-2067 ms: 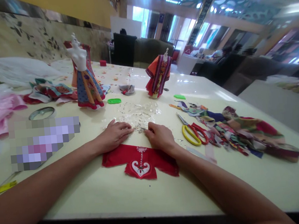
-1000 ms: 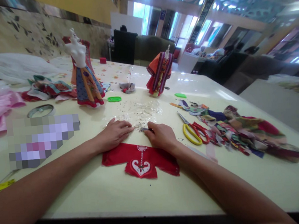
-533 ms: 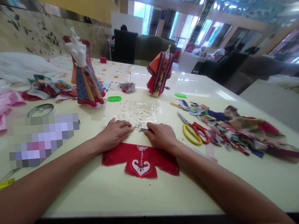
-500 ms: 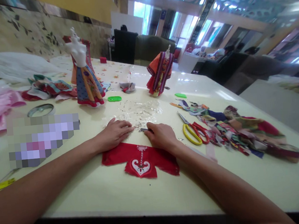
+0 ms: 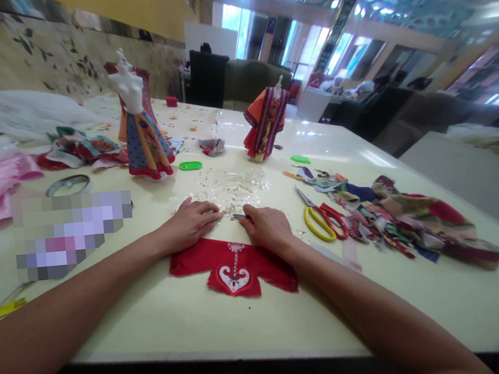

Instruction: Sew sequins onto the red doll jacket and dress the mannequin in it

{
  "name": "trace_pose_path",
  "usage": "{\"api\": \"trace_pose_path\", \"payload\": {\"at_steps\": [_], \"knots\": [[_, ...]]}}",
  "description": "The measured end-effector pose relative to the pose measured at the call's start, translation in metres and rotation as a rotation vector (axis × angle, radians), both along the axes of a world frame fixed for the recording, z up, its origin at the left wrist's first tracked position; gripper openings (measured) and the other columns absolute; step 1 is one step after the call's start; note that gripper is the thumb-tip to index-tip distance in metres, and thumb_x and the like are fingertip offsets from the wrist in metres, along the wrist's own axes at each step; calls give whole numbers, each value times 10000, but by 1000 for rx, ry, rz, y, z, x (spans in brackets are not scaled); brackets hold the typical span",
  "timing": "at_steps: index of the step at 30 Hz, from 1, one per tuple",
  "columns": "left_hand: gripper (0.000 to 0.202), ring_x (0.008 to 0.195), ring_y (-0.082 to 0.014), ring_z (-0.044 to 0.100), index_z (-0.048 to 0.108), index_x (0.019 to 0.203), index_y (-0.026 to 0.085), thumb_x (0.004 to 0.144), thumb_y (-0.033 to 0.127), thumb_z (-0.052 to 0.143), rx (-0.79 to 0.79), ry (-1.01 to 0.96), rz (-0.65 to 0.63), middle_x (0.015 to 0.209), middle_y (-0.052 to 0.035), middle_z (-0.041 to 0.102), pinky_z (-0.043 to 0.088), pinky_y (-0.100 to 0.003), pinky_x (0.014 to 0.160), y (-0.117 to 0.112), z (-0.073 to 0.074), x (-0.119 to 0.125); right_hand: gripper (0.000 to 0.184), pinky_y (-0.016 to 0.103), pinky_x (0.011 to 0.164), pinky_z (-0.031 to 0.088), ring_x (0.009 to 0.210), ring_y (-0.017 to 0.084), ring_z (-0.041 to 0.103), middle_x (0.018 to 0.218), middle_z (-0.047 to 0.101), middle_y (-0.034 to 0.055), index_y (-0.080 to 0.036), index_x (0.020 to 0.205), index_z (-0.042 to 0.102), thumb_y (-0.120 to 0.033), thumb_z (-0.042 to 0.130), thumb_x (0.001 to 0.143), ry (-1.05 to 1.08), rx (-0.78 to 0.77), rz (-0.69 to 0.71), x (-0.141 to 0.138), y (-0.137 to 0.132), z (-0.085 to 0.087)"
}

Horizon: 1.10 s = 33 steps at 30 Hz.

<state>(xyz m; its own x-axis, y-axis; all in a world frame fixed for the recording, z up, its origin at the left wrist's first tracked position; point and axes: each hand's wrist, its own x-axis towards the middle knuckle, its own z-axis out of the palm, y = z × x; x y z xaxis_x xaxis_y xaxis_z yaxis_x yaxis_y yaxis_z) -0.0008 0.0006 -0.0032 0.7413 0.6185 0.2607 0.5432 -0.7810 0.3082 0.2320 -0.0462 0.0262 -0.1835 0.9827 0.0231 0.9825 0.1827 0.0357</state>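
My left hand [image 5: 193, 221] lies on the table with its fingers stretched out, fingertips at the edge of a scatter of tiny gems. Opposite it, my right hand [image 5: 268, 223] is closed round a thin grey metal tool [image 5: 237, 216] that looks like tweezers, its tip pointing left between the hands. Clear plastic film with small gems [image 5: 242, 182] spreads just beyond my fingers. Below both hands lies a small red garment piece [image 5: 194, 258] with a white heart-shaped motif [image 5: 235, 280] and a studded neckline. My wrists partly cover its upper edge.
Scissors with yellow and red handles [image 5: 320, 221] lie right of my right hand, beside a heap of fabric scraps [image 5: 378, 213]. Two dressed mini mannequins, one in a panelled skirt [image 5: 147, 143] and one in an orange robe [image 5: 265, 121], stand behind. A tape roll [image 5: 68, 185] lies left.
The view has shifted very slightly. Both hands stay in nearly the same place, and the garment has not moved.
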Motion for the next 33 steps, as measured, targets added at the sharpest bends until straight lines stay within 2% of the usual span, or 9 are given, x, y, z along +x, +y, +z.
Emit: {"api": "trace_pose_path", "payload": {"at_steps": [12, 22, 33], "knots": [[351, 1182, -233, 546, 606, 1245, 292, 997, 335, 361, 29, 34, 5, 1314, -61, 595, 204, -542, 1115, -1, 2, 1, 161, 301, 563, 219, 761, 187, 632, 897, 720, 19, -254, 1005, 536, -383, 448, 965, -10, 12, 54, -1, 1, 1], [350, 1197, -257, 541, 602, 1252, 288, 993, 333, 370, -6, 33, 5, 1321, -70, 589, 204, -582, 1095, -1, 2, 1, 269, 298, 563, 215, 741, 197, 610, 863, 703, 44, -254, 990, 560, -463, 392, 972, 38, 22, -60, 0, 3, -2], [356, 1196, -251, 536, 597, 1263, 309, 998, 365, 365, -19, 34, 14, 1340, -54, 581, 193, -567, 1102, -2, 4, 1, 269, 292, 554, 213, 739, 188, 606, 871, 698, 37, -248, 970, 564, -455, 392, 969, 83, 24, -86, 1, 3, -3]]}}
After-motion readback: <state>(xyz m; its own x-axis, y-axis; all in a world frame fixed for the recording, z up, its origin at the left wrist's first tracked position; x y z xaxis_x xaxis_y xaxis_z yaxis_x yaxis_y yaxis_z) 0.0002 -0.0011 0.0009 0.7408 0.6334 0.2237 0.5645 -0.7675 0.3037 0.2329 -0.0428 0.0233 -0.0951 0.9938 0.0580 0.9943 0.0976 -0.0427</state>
